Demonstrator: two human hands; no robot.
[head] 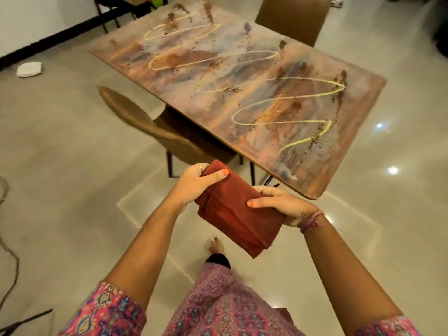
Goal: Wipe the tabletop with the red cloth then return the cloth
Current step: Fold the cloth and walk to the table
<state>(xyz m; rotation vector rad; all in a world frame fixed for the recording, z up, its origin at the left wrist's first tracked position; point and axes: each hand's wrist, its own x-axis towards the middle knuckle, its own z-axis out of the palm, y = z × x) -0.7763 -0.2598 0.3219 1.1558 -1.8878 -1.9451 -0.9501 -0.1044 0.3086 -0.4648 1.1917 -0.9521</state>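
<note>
A folded red cloth [232, 209] is held in the air in front of me, short of the table's near corner. My left hand [196, 183] grips its upper left end, thumb on top. My right hand [283, 206] grips its right side, thumb pressed on the fabric. The tabletop [242, 76] is a marbled brown-pink slab that runs away to the upper left. Across it lies a yellow zigzag line, with brown smears and dark crumbs scattered along it.
A brown chair [150, 132] is tucked at the table's left side and another [291, 18] stands at the far side. A white pad [29, 69] lies on the glossy tiled floor at left. A cord [12, 258] trails along the left edge. My bare foot [215, 246] is below the cloth.
</note>
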